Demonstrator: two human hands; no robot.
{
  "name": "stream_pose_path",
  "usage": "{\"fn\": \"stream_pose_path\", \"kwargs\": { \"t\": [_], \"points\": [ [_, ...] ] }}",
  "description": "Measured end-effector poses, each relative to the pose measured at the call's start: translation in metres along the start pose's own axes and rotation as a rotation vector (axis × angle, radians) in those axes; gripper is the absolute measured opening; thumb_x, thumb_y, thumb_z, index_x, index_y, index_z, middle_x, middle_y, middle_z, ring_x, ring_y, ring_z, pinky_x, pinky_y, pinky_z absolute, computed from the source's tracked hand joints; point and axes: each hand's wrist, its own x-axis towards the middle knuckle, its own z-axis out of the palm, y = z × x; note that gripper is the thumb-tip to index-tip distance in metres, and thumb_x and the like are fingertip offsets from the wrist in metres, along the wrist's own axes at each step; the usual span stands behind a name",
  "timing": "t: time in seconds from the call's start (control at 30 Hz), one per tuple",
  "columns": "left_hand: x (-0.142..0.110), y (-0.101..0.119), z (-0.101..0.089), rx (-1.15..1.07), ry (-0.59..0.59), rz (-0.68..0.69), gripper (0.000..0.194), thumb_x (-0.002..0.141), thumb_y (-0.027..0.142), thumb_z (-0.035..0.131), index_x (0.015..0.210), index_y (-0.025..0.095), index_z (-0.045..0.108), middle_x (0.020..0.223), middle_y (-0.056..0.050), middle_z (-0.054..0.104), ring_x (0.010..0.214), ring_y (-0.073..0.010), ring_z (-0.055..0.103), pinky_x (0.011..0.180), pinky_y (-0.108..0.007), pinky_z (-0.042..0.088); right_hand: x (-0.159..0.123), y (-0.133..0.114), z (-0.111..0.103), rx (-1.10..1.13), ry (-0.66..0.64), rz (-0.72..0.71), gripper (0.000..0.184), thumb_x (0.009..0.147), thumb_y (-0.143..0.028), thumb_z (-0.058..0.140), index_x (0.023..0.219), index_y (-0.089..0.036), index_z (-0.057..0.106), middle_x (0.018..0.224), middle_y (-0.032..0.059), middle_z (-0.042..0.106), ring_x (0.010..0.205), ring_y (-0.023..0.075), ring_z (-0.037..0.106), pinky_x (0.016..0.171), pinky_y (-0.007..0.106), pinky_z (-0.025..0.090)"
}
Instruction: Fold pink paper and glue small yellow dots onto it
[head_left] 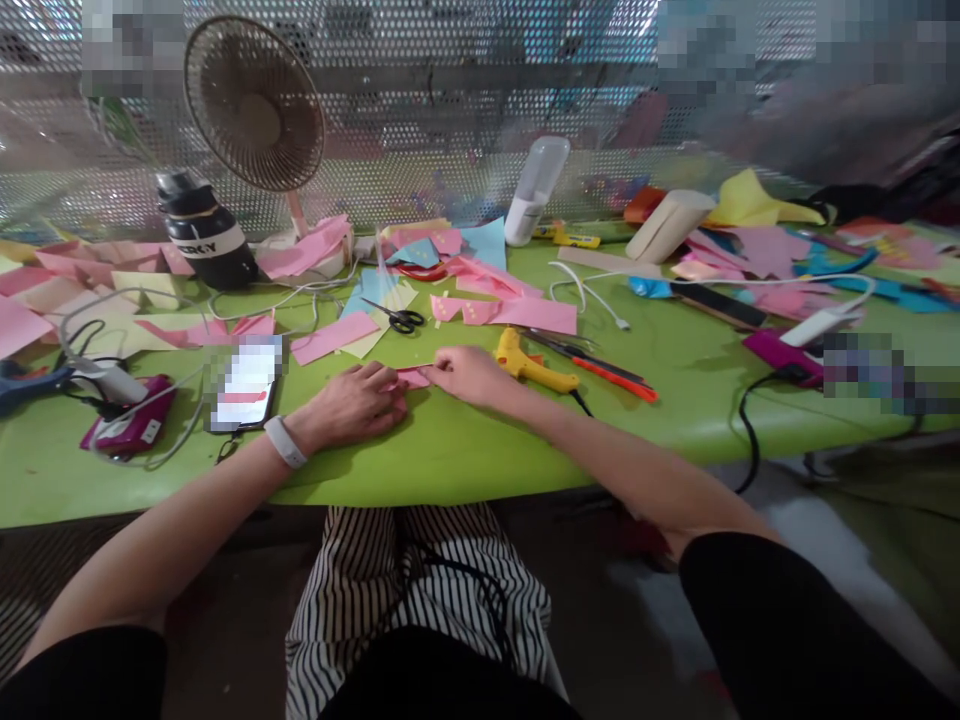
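Note:
On the green tabletop, my left hand [358, 405] presses down on a pink paper strip [412, 378], its fingers curled over the left end. My right hand [469, 374] is closed on the strip's right end, thumb and fingers pinched together. Only a short middle part of the strip shows between the hands. Just beyond lie black-handled scissors [403, 320] and a flat pink paper piece [334, 338]. A yellow glue gun [534, 366] rests right beside my right hand, with a red-orange cutter or pen [615, 380] close by.
A lit phone [247, 385] and a purple power strip [135, 418] lie to the left, another power strip [784, 355] to the right. Loose cables cross the table. Along the back stand a fan [255, 110], a black bottle [206, 235] and a clear bottle [536, 190] among coloured paper scraps.

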Motion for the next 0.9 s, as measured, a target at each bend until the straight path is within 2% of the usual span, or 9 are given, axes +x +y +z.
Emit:
{"fn": "stream_pose_path", "kwargs": {
  "t": [0.13,0.3,0.5,0.73,0.9],
  "points": [
    [0.001,0.001,-0.002,-0.013,-0.027,-0.010,0.031,0.100,0.036,0.043,0.106,0.015,0.066,0.108,-0.011,0.063,0.094,-0.0234,0.056,0.077,-0.036,0.046,0.013,-0.006,-0.005,0.244,-0.369,0.148,0.035,0.091,-0.033,0.063,0.061,-0.015,0.059,0.047,-0.0017,0.055,0.039,0.0088,0.048,0.046,0.023,0.039],
    [0.001,0.003,-0.004,-0.017,-0.036,-0.027,0.032,0.100,0.037,0.044,0.109,0.014,0.065,0.107,-0.012,0.063,0.095,-0.0231,0.056,0.077,-0.035,0.046,0.023,-0.008,-0.003,0.326,-0.519,0.183,0.038,0.090,-0.030,0.067,0.056,-0.015,0.056,0.042,-0.0027,0.054,0.036,0.0064,0.047,0.042,0.019,0.040],
    [0.001,0.002,-0.004,-0.028,-0.028,-0.024,0.031,0.100,0.037,0.045,0.109,0.015,0.065,0.109,-0.011,0.063,0.097,-0.0231,0.056,0.078,-0.035,0.046,0.033,0.001,-0.009,0.313,-0.547,0.243,0.036,0.086,-0.029,0.071,0.054,-0.012,0.061,0.039,-0.0021,0.054,0.032,0.0039,0.043,0.034,0.016,0.027],
    [0.001,0.002,-0.004,-0.029,-0.017,-0.005,0.033,0.101,0.038,0.041,0.107,0.016,0.065,0.113,-0.011,0.063,0.098,-0.0235,0.056,0.080,-0.036,0.047,0.021,0.012,-0.025,0.343,-0.490,0.276,0.033,0.082,-0.020,0.072,0.053,-0.013,0.059,0.043,-0.0020,0.058,0.033,0.0032,0.046,0.033,0.015,0.027],
    [0.000,0.001,-0.002,-0.018,-0.012,-0.015,0.033,0.101,0.040,0.041,0.107,0.016,0.064,0.108,-0.012,0.063,0.095,-0.0235,0.056,0.079,-0.036,0.047,0.019,0.006,-0.018,0.392,-0.453,0.228,0.033,0.085,-0.029,0.071,0.058,-0.014,0.060,0.043,-0.0019,0.058,0.035,0.0050,0.050,0.034,0.016,0.029]
  ]
}}
